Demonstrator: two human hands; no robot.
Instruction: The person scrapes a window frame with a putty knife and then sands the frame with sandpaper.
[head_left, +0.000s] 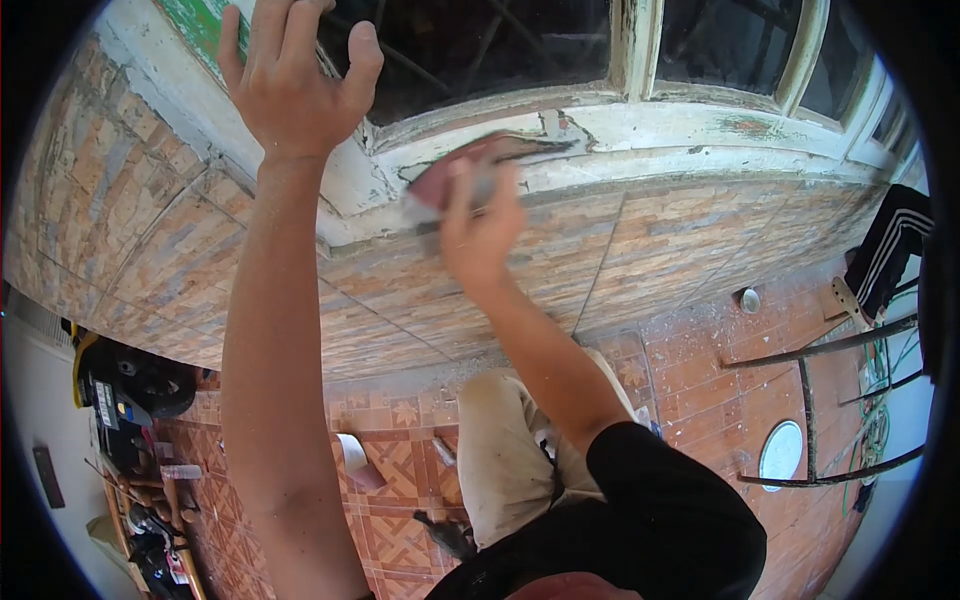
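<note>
My left hand [300, 80] rests with spread fingers at the corner of the white window frame [350, 185], holding nothing. Lower and to the right, my right hand [483, 225] is blurred by motion; its fingers hold a dark reddish sheet [437, 187], perhaps sandpaper, against the frame's lower rail. Beside the sheet, the rail's paint is chipped, with a dark worn patch [540, 147]. Dark glass panes [480, 50] sit above the rail, and stone-patterned tiles [560, 240] cover the wall below it.
At the right are a metal rack [808, 400], a round white lid [781, 453], a cup [749, 300] and another person's leg [890, 250]. A paper piece [352, 452] and a dark object [447, 535] lie on the tiled floor. Tools and a battery [106, 405] stand left.
</note>
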